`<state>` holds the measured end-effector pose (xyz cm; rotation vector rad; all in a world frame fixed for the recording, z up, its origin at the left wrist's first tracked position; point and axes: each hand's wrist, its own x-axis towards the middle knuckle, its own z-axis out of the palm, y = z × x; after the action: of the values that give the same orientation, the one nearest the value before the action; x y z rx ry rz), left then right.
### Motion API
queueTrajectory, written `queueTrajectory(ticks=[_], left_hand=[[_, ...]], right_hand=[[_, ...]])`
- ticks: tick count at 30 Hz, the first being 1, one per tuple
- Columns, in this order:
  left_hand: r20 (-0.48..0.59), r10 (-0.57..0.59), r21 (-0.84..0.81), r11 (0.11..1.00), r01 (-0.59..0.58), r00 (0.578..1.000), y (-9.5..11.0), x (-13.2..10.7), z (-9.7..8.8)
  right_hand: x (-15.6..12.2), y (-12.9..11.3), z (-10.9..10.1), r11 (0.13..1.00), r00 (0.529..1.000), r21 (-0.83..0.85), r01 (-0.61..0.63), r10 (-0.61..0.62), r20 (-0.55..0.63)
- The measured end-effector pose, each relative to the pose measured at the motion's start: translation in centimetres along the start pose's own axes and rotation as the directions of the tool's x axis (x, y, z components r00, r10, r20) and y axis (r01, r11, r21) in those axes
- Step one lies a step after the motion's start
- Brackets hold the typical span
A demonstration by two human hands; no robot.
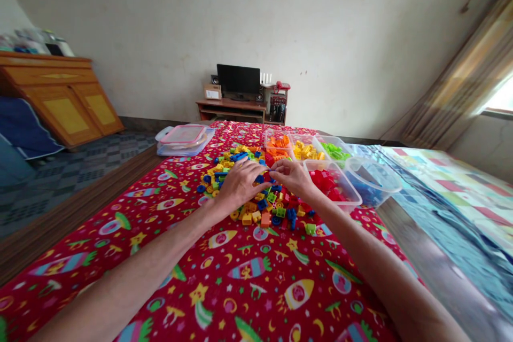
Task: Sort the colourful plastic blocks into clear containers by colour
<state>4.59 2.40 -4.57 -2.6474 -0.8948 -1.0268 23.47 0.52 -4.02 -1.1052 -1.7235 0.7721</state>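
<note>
On the red rocket cloth [224, 299], a loose pile of mixed plastic bricks [256, 211] lies under my hands. My left hand [240, 184] rests open on it, fingers curved and unclenched. My right fingertips [277, 168] pinch together on something small, perhaps a blue brick, though I can't tell for sure. Beyond, sorted colours already fill the orange tub [278, 144], yellow tub [306, 150], green tub [335, 150], red tub [331, 181] and blue tub [371, 184]; the mixed pile remains unsorted.
</note>
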Motion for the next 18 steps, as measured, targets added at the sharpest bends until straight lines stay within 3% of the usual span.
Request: queueTrajectory(ticks=[6,10,12,14,18], left_hand=[[0.014,0.033,0.127,0.991,-0.034,0.999,0.9,-0.2,-0.1],[-0.007,0.024,0.149,0.989,-0.022,1.000,0.1,-0.1,-0.3],[-0.019,-0.005,0.134,0.991,0.008,1.000,-0.4,-0.1,-0.3],[-0.020,-0.051,0.111,0.992,0.053,0.999,-1.0,-0.1,0.0],[0.008,-0.178,0.042,0.983,0.178,0.984,-2.1,-0.4,0.7]], right_hand=[[0.0,-0.6,-0.2,0.985,0.994,-0.166,-0.036,0.019,-0.104],[0.6,-1.4,-4.0,0.942,0.962,-0.332,-0.047,-0.047,-0.269],[0.5,-2.1,-6.9,0.843,0.914,-0.531,-0.087,-0.145,-0.379],[-0.1,-2.5,-9.9,0.686,0.865,-0.705,-0.179,-0.232,-0.446],[-1.7,-2.2,-14.4,0.447,0.823,-0.790,-0.419,-0.180,-0.539]])
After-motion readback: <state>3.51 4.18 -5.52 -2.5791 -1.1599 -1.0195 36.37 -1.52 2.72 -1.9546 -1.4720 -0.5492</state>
